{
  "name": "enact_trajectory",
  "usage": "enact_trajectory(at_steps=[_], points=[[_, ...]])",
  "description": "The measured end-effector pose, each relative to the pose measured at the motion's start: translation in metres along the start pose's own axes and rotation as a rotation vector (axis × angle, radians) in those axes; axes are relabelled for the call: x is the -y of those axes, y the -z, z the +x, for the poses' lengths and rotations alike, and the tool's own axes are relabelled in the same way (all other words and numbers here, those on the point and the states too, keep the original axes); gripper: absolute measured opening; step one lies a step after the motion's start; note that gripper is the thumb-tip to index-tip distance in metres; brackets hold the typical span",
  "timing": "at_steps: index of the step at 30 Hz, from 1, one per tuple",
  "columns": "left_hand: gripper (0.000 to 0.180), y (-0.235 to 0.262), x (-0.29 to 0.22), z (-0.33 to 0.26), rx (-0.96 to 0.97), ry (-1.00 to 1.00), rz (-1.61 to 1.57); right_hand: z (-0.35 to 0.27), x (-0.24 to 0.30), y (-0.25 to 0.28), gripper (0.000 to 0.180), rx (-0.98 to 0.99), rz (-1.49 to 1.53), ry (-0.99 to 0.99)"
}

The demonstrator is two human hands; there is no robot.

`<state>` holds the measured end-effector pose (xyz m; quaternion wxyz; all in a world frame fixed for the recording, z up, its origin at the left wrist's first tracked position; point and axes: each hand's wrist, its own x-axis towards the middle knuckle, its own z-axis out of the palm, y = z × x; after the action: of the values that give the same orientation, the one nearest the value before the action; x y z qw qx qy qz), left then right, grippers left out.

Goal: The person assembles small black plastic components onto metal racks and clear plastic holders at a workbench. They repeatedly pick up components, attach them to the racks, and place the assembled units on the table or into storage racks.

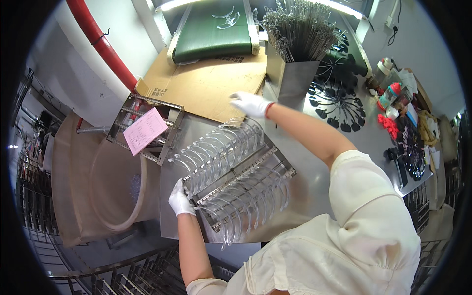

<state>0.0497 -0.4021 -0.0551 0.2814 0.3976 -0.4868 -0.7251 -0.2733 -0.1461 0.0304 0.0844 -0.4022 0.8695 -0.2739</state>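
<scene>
A metal rack (246, 163) lies slanted on the steel table, holding two rows of clear curved plastic pieces (211, 157). My left hand (181, 198), in a white glove, is closed round the rack's near left corner. In a white glove too, my right hand (250, 104) is stretched out above the edge of the cardboard, just beyond the far end of the rack. Its fingers point left and look apart, with nothing seen in them.
Brown cardboard (211, 86) lies before a green conveyor belt (214, 34) bearing a few clear curved pieces. At left, a pink paper (145, 131) rests on another metal rack (173, 120), beside a large tan bin (93, 196). Thin metal rods (300, 37) and black parts (339, 105) are at right.
</scene>
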Motion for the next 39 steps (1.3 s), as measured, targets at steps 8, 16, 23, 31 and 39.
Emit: enact_trajectory(at_steps=[8,16,23,31,39], points=[[0.021,-0.008,0.000,-0.003,-0.046,-0.101,0.253,-0.085,-0.011,-0.022,0.020,0.243,-0.385,0.057],[0.033,0.011,0.005,0.008,0.073,-0.364,0.732,-0.100,0.004,-0.034,0.023,-0.010,-0.155,-0.039],[0.028,0.037,0.007,0.011,0.315,-0.445,0.823,-0.112,0.033,-0.033,0.037,-0.044,0.058,-0.092],[0.041,-0.008,-0.058,0.013,0.499,-0.582,1.363,-0.125,0.005,-0.029,0.049,-0.185,0.026,-0.149],[0.046,0.033,-0.150,-0.019,0.225,-0.725,0.814,-0.252,0.018,0.043,0.039,-0.322,0.154,-0.222]])
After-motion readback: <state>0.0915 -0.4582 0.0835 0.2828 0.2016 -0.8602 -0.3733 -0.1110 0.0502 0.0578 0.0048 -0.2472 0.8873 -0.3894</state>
